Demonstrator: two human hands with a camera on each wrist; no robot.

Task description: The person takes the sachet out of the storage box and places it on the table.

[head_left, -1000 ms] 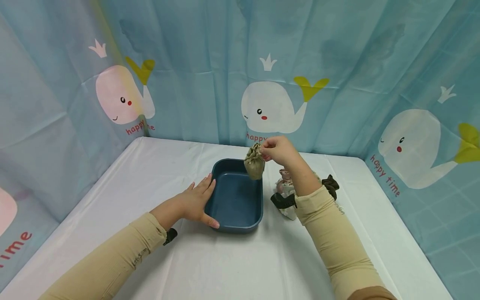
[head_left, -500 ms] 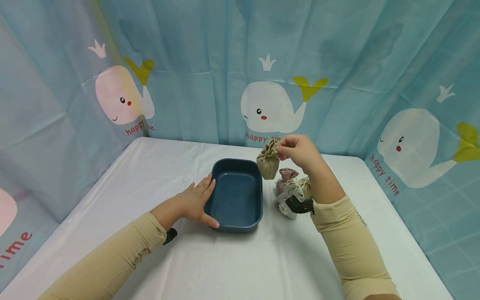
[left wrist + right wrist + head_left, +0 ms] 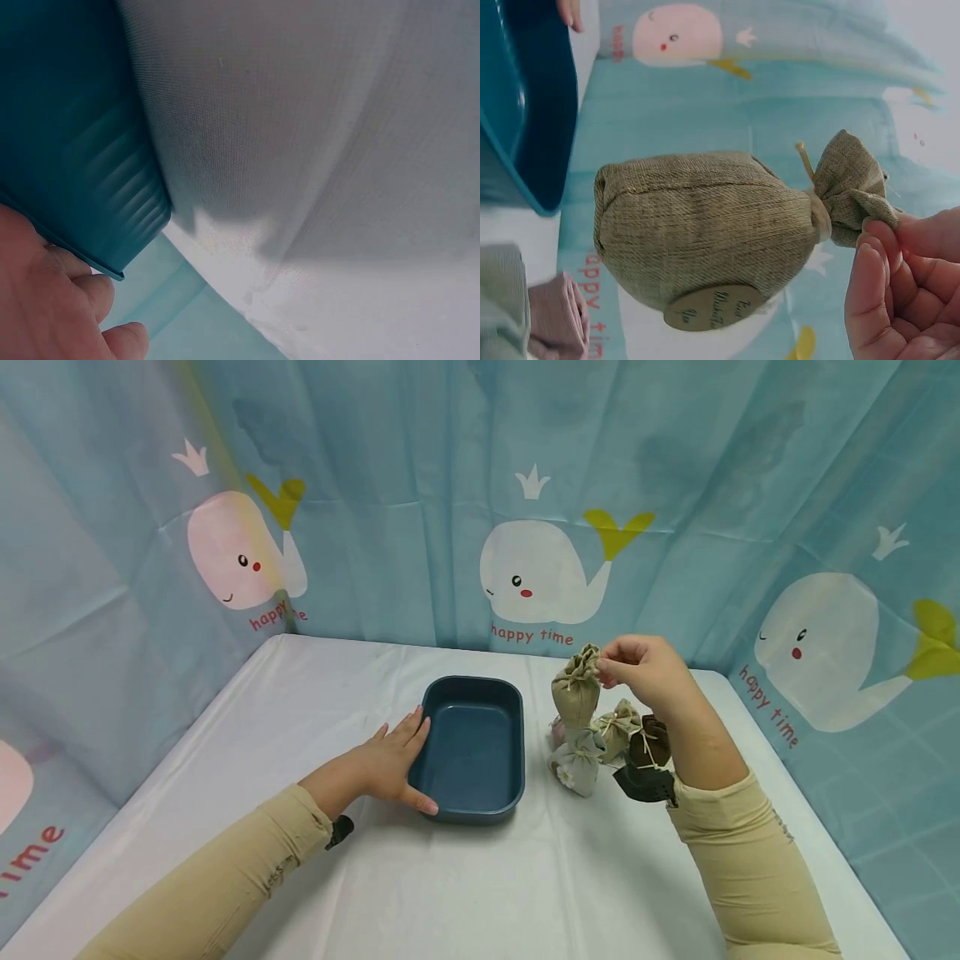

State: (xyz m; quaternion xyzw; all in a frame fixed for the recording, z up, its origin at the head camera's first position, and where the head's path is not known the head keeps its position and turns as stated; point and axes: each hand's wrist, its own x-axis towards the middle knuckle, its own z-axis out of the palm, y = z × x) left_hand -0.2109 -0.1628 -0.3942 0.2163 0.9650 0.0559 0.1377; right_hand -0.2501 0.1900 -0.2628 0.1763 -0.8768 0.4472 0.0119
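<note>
My right hand [image 3: 648, 672] pinches the gathered neck of an olive-green cloth drawstring pouch [image 3: 576, 693], which hangs in the air right of the bin. A round tag [image 3: 714, 306] with writing shows on the pouch in the right wrist view. Below and around it sit more small pouches: a light grey one with a white flower [image 3: 576, 768], a beige one [image 3: 617, 728], a dark brown one [image 3: 649, 743] and a partly hidden pink one [image 3: 557, 315]. With fingers spread, my left hand [image 3: 390, 764] rests on the left rim of a dark blue rectangular bin [image 3: 468, 814].
A white cloth covers the table [image 3: 450, 893]. Behind it hangs a light blue curtain [image 3: 375, 510] printed with whales, close to the table's back and side edges. Dark straps [image 3: 647, 783] sit at both wrists.
My right hand has carried the olive-green pouch rightward, from over the bin's right rim to above the other pouches. The left hand and the bin have stayed in place.
</note>
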